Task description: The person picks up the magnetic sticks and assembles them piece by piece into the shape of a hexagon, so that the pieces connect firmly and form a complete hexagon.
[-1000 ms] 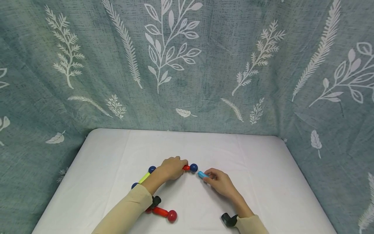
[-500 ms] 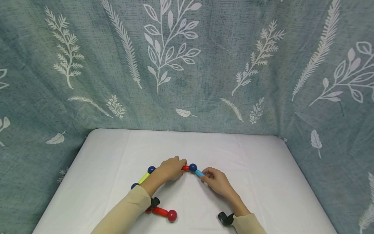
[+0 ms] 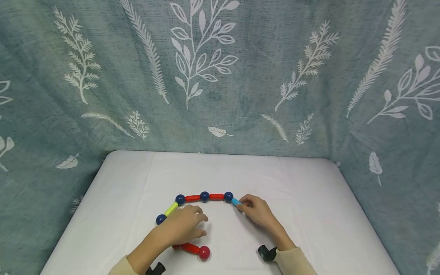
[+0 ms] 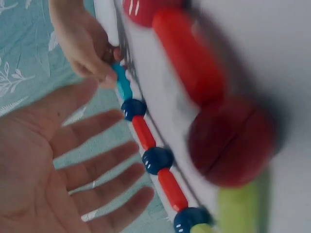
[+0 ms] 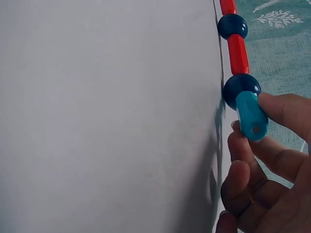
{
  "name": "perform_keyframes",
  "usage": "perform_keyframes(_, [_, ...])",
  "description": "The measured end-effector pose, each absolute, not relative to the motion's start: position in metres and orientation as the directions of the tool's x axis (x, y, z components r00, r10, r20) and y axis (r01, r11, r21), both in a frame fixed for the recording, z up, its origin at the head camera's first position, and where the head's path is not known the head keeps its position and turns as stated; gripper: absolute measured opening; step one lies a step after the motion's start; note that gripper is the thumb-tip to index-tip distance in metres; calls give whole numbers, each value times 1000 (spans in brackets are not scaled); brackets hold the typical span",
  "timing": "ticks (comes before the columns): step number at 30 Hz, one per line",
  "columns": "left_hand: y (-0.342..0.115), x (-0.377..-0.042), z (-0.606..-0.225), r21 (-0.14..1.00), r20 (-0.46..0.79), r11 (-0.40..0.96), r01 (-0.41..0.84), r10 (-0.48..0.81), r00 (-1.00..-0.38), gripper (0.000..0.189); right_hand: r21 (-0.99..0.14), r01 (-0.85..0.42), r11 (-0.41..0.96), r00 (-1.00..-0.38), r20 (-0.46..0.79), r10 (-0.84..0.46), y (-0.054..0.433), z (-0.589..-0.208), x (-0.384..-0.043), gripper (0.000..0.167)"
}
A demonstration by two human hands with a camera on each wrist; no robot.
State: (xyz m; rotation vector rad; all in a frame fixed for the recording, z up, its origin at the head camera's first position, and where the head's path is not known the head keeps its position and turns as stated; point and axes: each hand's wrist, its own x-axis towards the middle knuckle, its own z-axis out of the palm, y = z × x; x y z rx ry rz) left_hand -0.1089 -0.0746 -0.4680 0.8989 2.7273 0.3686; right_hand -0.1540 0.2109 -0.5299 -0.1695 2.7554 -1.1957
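My right hand (image 3: 258,212) pinches a light-blue rod (image 5: 251,116) between thumb and fingers. The rod's far end touches a dark-blue ball (image 3: 228,196) at the right end of a chain. Leftward run a red rod (image 3: 216,196), a second blue ball (image 3: 204,196), another red rod (image 3: 192,198), a third blue ball (image 3: 180,199), a yellow-green rod (image 3: 171,209) and one more blue ball (image 3: 160,219). Holding nothing, my left hand (image 3: 180,225) hovers with spread fingers, seen palm-on in the left wrist view.
Nearer me, partly hidden by the left hand, lies a red rod (image 3: 190,248) with a dark-red ball (image 3: 204,253) at its right end. A white cloth (image 3: 302,187) covers the table. Leaf-patterned grey-green fabric (image 3: 254,76) hangs behind.
The light-blue rod moved left and met the end blue ball. My left hand let go of the chain's red rod and drew back toward me, uncovering the chain's middle.
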Motion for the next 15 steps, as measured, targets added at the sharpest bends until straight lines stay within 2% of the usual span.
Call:
perform_keyframes(5, [-82, -86, -472, 379, -184, 721, 580, 673, -717, 41, -724, -32, 689, -980, -113, -165, 211, -527, -158, 14])
perform_keyframes(15, [-85, -74, -488, 383, -177, 722, 576, 669, -722, 27, -718, -28, 696, -967, -157, -201, 206, -523, -162, 17])
